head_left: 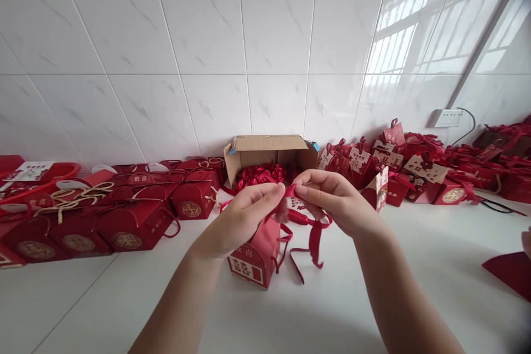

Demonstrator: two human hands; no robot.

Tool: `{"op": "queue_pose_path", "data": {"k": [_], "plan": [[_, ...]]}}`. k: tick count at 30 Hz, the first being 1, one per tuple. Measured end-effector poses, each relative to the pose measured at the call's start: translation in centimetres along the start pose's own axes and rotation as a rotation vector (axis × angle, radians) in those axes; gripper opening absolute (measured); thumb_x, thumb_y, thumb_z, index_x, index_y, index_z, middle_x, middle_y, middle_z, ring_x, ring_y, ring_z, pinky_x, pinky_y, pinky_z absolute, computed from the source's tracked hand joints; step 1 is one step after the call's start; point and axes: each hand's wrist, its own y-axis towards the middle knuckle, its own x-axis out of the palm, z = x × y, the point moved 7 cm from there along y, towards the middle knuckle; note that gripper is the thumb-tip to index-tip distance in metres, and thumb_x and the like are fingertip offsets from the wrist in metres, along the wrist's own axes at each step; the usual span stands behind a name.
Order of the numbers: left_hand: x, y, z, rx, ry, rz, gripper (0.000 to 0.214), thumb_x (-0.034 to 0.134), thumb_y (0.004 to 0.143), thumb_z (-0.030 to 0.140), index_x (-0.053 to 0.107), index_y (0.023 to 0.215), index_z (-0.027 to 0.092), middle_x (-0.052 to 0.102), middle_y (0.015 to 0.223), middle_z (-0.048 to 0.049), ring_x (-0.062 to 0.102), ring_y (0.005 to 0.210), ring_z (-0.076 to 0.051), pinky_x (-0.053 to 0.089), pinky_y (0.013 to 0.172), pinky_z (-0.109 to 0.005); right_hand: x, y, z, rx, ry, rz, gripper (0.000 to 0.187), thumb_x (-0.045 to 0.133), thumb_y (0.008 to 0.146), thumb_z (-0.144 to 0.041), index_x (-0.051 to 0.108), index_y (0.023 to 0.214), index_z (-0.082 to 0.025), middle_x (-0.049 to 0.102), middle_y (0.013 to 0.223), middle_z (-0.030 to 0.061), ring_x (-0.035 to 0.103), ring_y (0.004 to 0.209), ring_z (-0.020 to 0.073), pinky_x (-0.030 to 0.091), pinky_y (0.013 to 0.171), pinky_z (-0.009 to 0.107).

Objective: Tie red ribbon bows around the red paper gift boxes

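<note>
Both my hands meet above a small red gift box (254,257) that stands on the white tabletop. Between them is a red ribbon (291,192). My left hand (253,210) pinches it with thumb and forefinger from one side, and my right hand (332,196) pinches it from the other. Loose ribbon hangs below my right hand, its tails near the table. A printed tag (299,207) shows partly behind the fingers. Red cord loops hang at the box's right side. My left hand hides part of the box top.
An open cardboard box (269,144) holding red ribbon pieces stands by the tiled wall. Rows of red gift boxes (136,227) line the left; tagged ones (423,177) crowd the right. A power strip (447,118) is against the wall. Another person's fingers (526,240) and red card show far right.
</note>
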Motion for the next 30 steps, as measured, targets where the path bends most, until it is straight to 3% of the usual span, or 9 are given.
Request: {"op": "queue_pose_path", "data": {"k": [5,11,13,16,19,21,24,26,30], "plan": [[-4.1,-0.3,-0.4,-0.021,-0.138,0.215,0.031,0.051,0.085,0.038,0.039,0.063,0.020,0.032,0.058,0.0043,0.031,0.050,-0.009,0.030,0.045,-0.021,-1.6,-0.4,0.1,0.083,-0.125,-0.005,0.021,0.062,0.086,-0.038,0.060,0.091,-0.018,0.051,0.055,-0.0046,0.040,0.048,0.0054,0.026,0.043,0.018],[-8.0,-2.0,0.0,0.016,-0.203,0.322,0.028,0.052,0.082,0.030,0.038,0.060,0.019,0.029,0.052,0.0049,0.025,0.047,-0.008,0.020,0.043,-0.021,-4.5,-2.7,-0.3,0.234,-0.335,-0.131,0.043,0.058,0.085,-0.046,0.049,0.055,-0.017,0.046,0.045,-0.0033,0.036,0.039,0.0060,0.027,0.038,0.020],[-9.0,-2.6,0.3,0.060,-0.218,0.357,0.027,0.053,0.081,0.026,0.039,0.059,0.018,0.029,0.052,0.0048,0.024,0.048,-0.007,0.020,0.044,-0.021,-5.8,-3.4,-0.8,0.168,-0.301,-0.088,0.042,0.058,0.086,-0.044,0.052,0.053,-0.018,0.046,0.045,-0.0024,0.038,0.038,0.0073,0.029,0.036,0.021],[-9.8,-3.3,0.5,0.085,-0.166,0.374,0.028,0.052,0.081,0.027,0.040,0.057,0.018,0.030,0.052,0.0042,0.025,0.048,-0.008,0.021,0.044,-0.022,-7.6,-3.8,-3.0,-0.151,-0.098,0.099,0.040,0.063,0.081,-0.041,0.053,0.049,-0.020,0.052,0.053,0.0010,0.045,0.044,0.0112,0.036,0.039,0.025],[-8.9,-3.2,0.3,0.019,0.039,0.251,0.026,0.056,0.080,0.034,0.049,0.060,0.019,0.037,0.055,0.0038,0.032,0.050,-0.009,0.028,0.047,-0.022,-9.3,-4.6,-5.0,-0.540,0.244,0.342,0.034,0.067,0.077,-0.037,0.054,0.048,-0.023,0.057,0.064,0.0014,0.059,0.064,0.0179,0.048,0.053,0.030],[-7.7,-2.9,-0.4,-0.053,0.269,0.102,0.022,0.057,0.080,0.039,0.059,0.067,0.021,0.049,0.064,0.0016,0.044,0.059,-0.012,0.037,0.055,-0.022,-10.2,-4.8,-5.1,-0.651,0.505,0.478,0.025,0.065,0.079,-0.029,0.057,0.055,-0.024,0.058,0.065,-0.0007,0.063,0.077,0.0181,0.050,0.064,0.030],[-6.5,-2.0,-2.3,-0.130,0.606,-0.074,0.025,0.049,0.085,0.040,0.071,0.088,0.028,0.061,0.105,-0.0028,0.055,0.096,-0.021,0.045,0.082,-0.028,-11.2,-4.5,-4.2,-0.660,0.818,0.580,0.017,0.056,0.082,-0.018,0.058,0.067,-0.023,0.061,0.070,-0.0029,0.065,0.082,0.0141,0.050,0.073,0.028],[-6.3,-1.2,-4.1,-0.178,0.733,-0.142,0.029,0.045,0.087,0.033,0.071,0.100,0.034,0.052,0.130,-0.0008,0.046,0.119,-0.025,0.042,0.096,-0.035,-11.7,-4.5,-3.9,-0.669,0.956,0.583,0.016,0.049,0.085,-0.015,0.055,0.073,-0.022,0.064,0.073,-0.0045,0.066,0.079,0.0125,0.050,0.081,0.033],[-5.2,0.4,-7.1,-0.216,0.749,-0.300,0.042,0.046,0.079,0.015,0.071,0.103,0.038,0.031,0.151,0.0079,0.029,0.137,-0.027,0.040,0.101,-0.038,-12.2,-4.6,-3.4,-0.675,1.149,0.546,0.023,0.034,0.083,-0.013,0.055,0.086,-0.023,0.066,0.081,0.0001,0.067,0.071,0.0167,0.050,0.082,0.046]]}}
